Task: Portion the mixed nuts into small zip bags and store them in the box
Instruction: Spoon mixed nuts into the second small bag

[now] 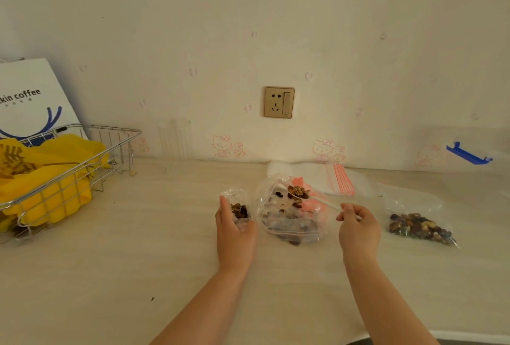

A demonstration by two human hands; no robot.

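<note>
My left hand (234, 230) holds a small clear zip bag (238, 208) upright on the table, with some nuts inside it. To its right sits a large clear bag of mixed nuts (292, 217), its mouth open. My right hand (357, 223) grips the handle of a white plastic spoon (317, 199) whose bowl, heaped with nuts, hovers over the large bag. A filled small zip bag (420, 227) lies flat at the right. A clear box with a blue latch (469, 154) stands at the far right against the wall.
A stack of empty zip bags with red strips (338, 178) lies behind the large bag. At the left a wire basket (82, 162) holds yellow bags, with a white coffee paper bag (30, 96) behind it. A wall socket (278, 102) is above the table.
</note>
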